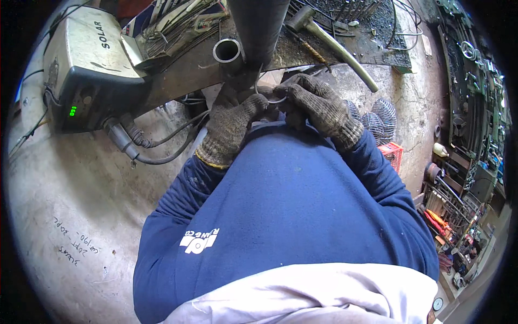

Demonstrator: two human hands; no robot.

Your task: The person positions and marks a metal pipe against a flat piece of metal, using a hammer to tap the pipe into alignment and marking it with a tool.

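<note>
Both my hands wear grey knitted work gloves and are close together in front of my belly, just below the bench edge. A thin bent metal wire (277, 101) curves between them. My left hand (231, 128) is closed, thumb and fingers pinching at the wire's left part. My right hand (319, 107) is closed round its right end, with the fingertips partly hidden. Right beyond the hands rises a thick dark metal post (259, 29). A short open pipe (227, 52) stands upright beside the post on its left.
A hammer (337, 48) lies on the metal bench (372, 46), its handle jutting over the front edge. At left stands a pale welding machine (89, 59) with a thick cable (167, 159). Thin rods (181, 29) are piled behind it. A red crate (392, 155) sits at right.
</note>
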